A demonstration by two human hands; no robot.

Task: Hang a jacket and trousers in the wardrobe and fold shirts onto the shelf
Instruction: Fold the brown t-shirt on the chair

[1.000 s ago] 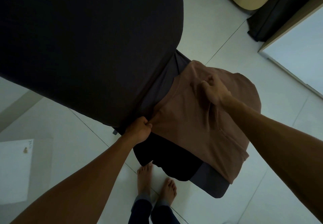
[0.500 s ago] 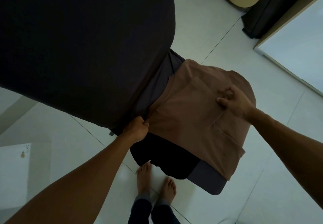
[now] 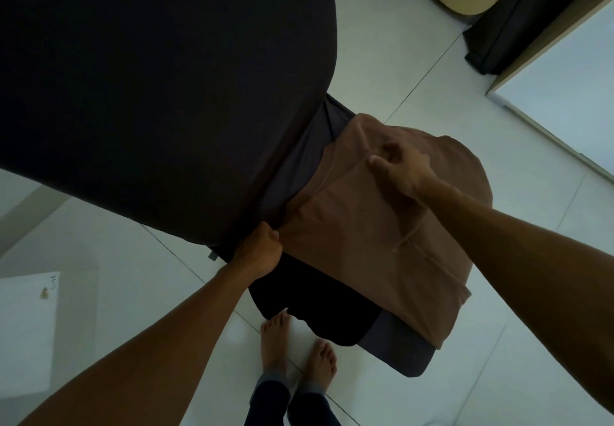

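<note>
Your left hand (image 3: 262,249) pinches the brown shirt (image 3: 358,233) at mid-frame; your right hand (image 3: 398,170) pinches a fold. Folding is underway, shelving remains.

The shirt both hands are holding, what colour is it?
Brown, plain with no pattern; the head view shows the shirt clearly.

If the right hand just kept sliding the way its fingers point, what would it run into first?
More of the brown shirt it rests on, then probably the grey fabric and the big dark mattress-like surface beyond; depth is hard to judge. The right hand points up-left.
</note>
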